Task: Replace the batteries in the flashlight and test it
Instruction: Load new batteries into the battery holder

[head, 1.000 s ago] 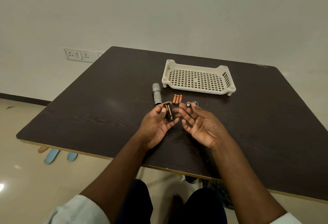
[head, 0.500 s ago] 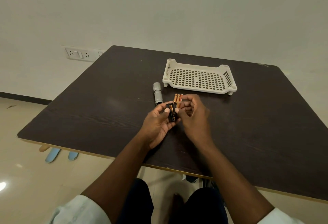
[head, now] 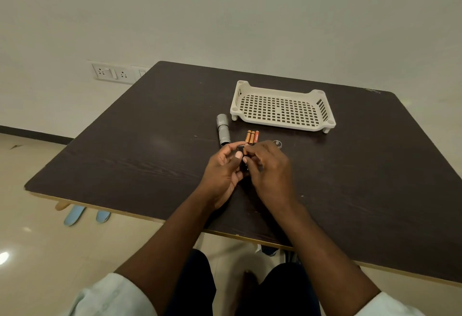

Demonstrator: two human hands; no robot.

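My left hand [head: 222, 173] holds a small black battery holder [head: 242, 159] above the dark table [head: 150, 160]. My right hand [head: 271, 168] lies over the holder, its fingertips pinched on a battery [head: 245, 151] at the holder's top. Most of the holder is hidden by my fingers. The grey flashlight body [head: 223, 129] lies on the table just beyond my left hand. Three orange batteries [head: 252, 137] lie side by side beyond my hands. A small round cap [head: 277, 143] rests to their right.
A cream perforated plastic tray [head: 282, 108] stands behind the batteries. The table's near edge runs just under my forearms. A wall socket panel [head: 107, 72] is on the wall at left. Blue slippers [head: 85, 215] lie on the floor.
My right hand turned palm-down, moved left from the loose batteries and closed its fingertips over the holder. My left hand kept hold of the holder.
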